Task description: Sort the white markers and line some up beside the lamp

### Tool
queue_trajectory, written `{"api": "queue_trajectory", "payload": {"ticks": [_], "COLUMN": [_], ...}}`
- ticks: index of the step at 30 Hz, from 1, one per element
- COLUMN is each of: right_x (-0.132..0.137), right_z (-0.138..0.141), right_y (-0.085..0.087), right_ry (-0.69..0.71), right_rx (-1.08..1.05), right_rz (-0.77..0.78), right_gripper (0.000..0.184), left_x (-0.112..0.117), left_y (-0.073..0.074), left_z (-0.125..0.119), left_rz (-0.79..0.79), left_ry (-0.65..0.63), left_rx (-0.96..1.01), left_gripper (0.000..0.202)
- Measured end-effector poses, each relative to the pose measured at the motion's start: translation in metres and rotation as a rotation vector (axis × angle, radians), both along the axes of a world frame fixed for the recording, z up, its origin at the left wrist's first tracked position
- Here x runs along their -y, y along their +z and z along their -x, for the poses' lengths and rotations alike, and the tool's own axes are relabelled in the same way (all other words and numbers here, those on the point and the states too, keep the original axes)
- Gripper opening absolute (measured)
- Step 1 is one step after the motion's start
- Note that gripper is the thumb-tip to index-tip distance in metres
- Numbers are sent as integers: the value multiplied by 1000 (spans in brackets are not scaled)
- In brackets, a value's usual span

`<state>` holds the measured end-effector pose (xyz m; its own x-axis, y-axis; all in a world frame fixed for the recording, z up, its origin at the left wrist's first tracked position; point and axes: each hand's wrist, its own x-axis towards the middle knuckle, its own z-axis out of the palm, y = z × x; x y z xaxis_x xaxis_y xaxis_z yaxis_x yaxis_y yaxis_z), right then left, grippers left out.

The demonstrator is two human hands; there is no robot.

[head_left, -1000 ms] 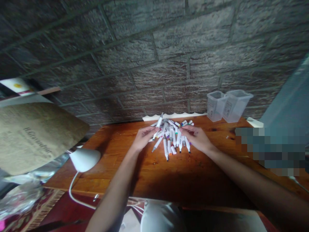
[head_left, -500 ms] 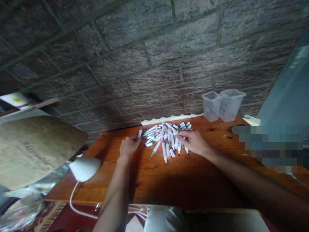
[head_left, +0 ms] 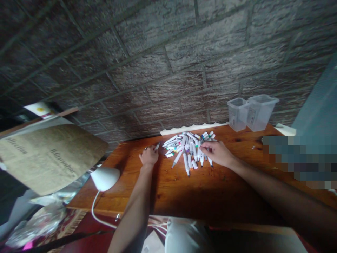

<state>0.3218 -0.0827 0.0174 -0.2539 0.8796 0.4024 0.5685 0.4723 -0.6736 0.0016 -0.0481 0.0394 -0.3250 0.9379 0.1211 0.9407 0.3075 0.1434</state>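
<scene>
A pile of white markers (head_left: 186, 147) with coloured caps and ends lies on the wooden table (head_left: 173, 196). Just left of the pile, my left hand (head_left: 149, 156) is closed around a marker (head_left: 157, 146), which pokes out past the thumb, tilted up to the right. On the pile's right side rests my right hand (head_left: 217, 153). Its thumb and index finger pinch at a white marker there; the other fingers curl behind, and part of that marker is hidden among the rest.
Two clear plastic bins (head_left: 237, 116) stand against the brick wall (head_left: 184, 70) at the back right. A white lamp-like cone (head_left: 105, 178) with a cord sits at the table's left. Beyond it hangs a brown printed paper bag (head_left: 52, 154). A wavy white strip (head_left: 195, 128) lies behind the pile.
The view has shifted, so the scene sits further right. In my left hand the marker has turned from nearly upright to tilted. My right hand stays at the pile's right side.
</scene>
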Motion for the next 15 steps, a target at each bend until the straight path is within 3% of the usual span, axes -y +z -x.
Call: {"api": "queue_trajectory", "payload": {"ticks": [6, 9, 11, 13, 15], "right_x": [-1, -2, -2, -1, -1], "right_z": [-3, -4, -4, -4, -3], "right_y": [-1, -1, -1, -1, 0], "right_ry": [-22, -27, -28, -24, -16], "right_rx": [-8, -9, -11, -20, -34], "right_rz": [8, -7, -5, 5, 8], "right_gripper": [31, 32, 32, 31, 31], "left_x": [1, 0, -2, -2, 2], "left_y": [5, 3, 0, -2, -1], "left_z": [20, 12, -1, -18, -34], "left_rz": [-4, -81, -209, -343, -364], "left_ry": [167, 154, -13, -288, -534], "left_rx": [54, 35, 46, 124, 223], "left_gripper": [37, 48, 48, 40, 36]}}
